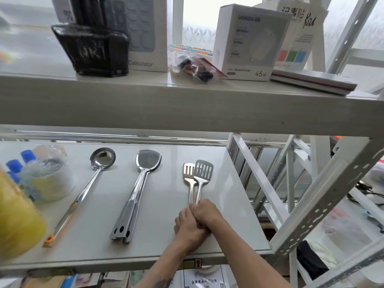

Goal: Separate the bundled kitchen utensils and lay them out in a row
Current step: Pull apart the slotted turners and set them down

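On the white lower shelf (99, 252) lie a steel ladle (102, 159) with an orange handle tip at the left and a bundle of steel turners (148, 159) in the middle, handles stacked together. At the right, two slotted spatulas (198, 170) overlap, their heads pointing away from me. My left hand (187, 227) and my right hand (205, 215) are both closed around the spatula handles, pressed against each other, hiding the handle ends.
A yellow cylinder (16, 217), blue-capped bottles (14, 165) and a wrapped tape roll (49, 179) crowd the shelf's left end. The upper shelf board (187, 104) overhangs close above. White perforated rack posts (324, 196) stand at the right edge.
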